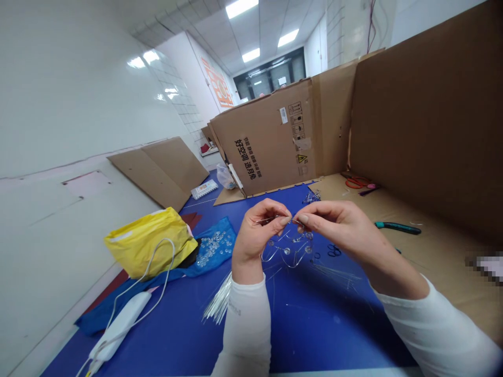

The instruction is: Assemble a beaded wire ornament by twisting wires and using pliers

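My left hand [264, 228] pinches a thin wire between thumb and forefinger. Close beside it, my right hand [334, 222] has its fingertips pressed together on the same wire piece, the two thumbs nearly touching. Below the fingers hangs a looped wire piece with clear round beads [287, 251] along it. Small dark rings [334, 251] lie on the blue table beneath my right hand. Loose thin wires [338, 275] are scattered near them, and a bundle of pale wires [219, 299] lies beside my left forearm.
A yellow bag [147, 241] and clear beads [214, 246] on blue cloth lie left, with a white power strip [118, 327] in front. Cardboard panels [271, 141] stand behind. Green-handled pliers [398, 227] and red scissors [357, 183] lie right.
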A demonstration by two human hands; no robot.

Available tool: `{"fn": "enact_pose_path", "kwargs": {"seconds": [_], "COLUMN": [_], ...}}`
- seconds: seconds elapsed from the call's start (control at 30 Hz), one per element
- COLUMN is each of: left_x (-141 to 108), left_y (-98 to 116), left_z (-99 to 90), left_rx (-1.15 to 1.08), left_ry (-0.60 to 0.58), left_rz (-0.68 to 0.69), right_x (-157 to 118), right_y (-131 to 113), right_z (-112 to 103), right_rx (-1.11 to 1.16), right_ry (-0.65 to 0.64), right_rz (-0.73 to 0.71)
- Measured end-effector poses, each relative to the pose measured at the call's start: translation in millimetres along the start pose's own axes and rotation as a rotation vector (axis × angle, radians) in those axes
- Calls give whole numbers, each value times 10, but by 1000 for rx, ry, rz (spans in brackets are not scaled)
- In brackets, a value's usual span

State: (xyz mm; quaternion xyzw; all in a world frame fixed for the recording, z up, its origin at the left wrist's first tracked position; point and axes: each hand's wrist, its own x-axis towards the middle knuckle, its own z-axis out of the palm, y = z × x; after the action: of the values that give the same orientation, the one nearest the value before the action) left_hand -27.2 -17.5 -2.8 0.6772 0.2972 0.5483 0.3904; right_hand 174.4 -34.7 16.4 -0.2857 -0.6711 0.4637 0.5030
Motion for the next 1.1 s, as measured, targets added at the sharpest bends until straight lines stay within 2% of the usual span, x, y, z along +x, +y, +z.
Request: {"fn": "enact_pose_path", "kwargs": {"seconds": [0.27,0.7,1.1], "left_x": [-11,-8,-8], "left_y": [3,57,58], "left_z": [28,84,76], "left_rx": [-87,-12,-41], "left_ry": [-83,-136,-160], "left_rz": [35,-95,-100], "right_x": [39,50,59], "right_y": [38,26,45], "right_z": [0,-165,-146], "right_rx": [101,-35,-8], "right_ry": [-74,-189,-239], "right_rz": [24,94,81]}}
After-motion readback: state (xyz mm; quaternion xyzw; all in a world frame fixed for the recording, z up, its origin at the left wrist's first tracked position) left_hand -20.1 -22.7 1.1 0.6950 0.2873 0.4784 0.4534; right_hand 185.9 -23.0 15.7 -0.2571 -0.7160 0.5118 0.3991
